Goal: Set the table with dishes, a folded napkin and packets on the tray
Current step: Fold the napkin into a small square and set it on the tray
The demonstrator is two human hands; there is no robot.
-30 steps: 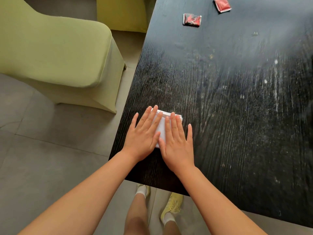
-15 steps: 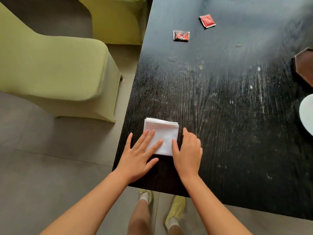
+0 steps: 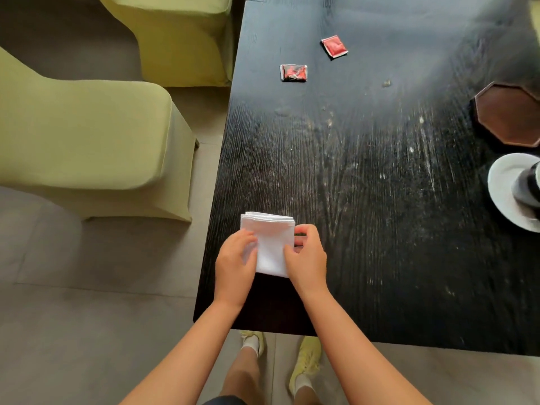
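Near the table (image 3: 365, 200) edge at 6 o'clock, left hand (image 3: 233, 264) and right hand (image 3: 306, 258) both gripping the folded napkin (image 3: 270, 244) (red packets (image 3: 293, 73) far off at 12).

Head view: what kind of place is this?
Probably a dining room or restaurant: a long dark wood table, chairs in green fitted covers, and table-setting items such as a folded white napkin and red packets.

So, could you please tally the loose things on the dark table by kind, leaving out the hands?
Red sauce packets: 2
Folded white cloth napkin: 1
Brown octagonal tray: 1
White round plate: 1
Grey cup-like item on the plate, cut off by the frame edge: 1
Total: 6
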